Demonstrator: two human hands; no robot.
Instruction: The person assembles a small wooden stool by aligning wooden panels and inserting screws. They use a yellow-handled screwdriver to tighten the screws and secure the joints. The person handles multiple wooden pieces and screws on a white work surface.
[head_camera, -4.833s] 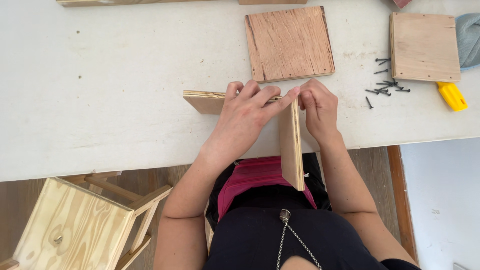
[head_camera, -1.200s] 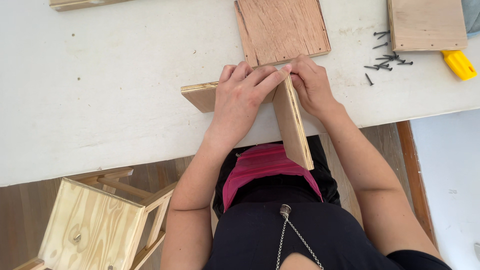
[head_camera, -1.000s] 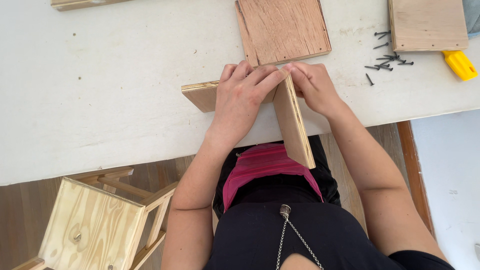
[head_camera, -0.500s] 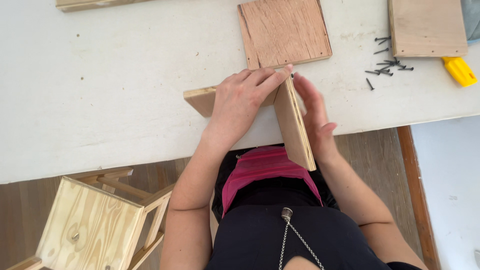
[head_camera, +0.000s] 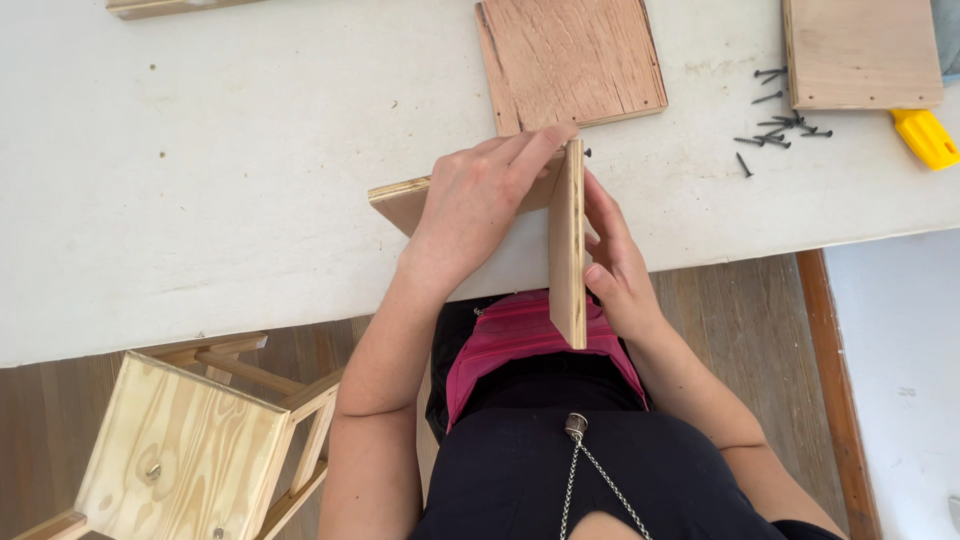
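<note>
The upright panel (head_camera: 567, 245) stands on edge at the table (head_camera: 200, 180) rim, its near end hanging out over the lap. The right hand (head_camera: 615, 265) braces its right face with flat, spread fingers, clasping nothing. The left hand (head_camera: 470, 205) presses a flat panel (head_camera: 400, 200) down, fingertips reaching to the upright's top edge. The two panels meet at a right angle, held only by pressure, so I judge a slip of either palm could let the upright tip or slide off the edge.

The left hand hides the joint itself, so I cannot tell how flush it sits. Farther off lie a reddish board (head_camera: 570, 60), loose screws (head_camera: 780, 130), another board (head_camera: 860, 50) and a yellow tool (head_camera: 925, 135), both cut off at the frame.
</note>
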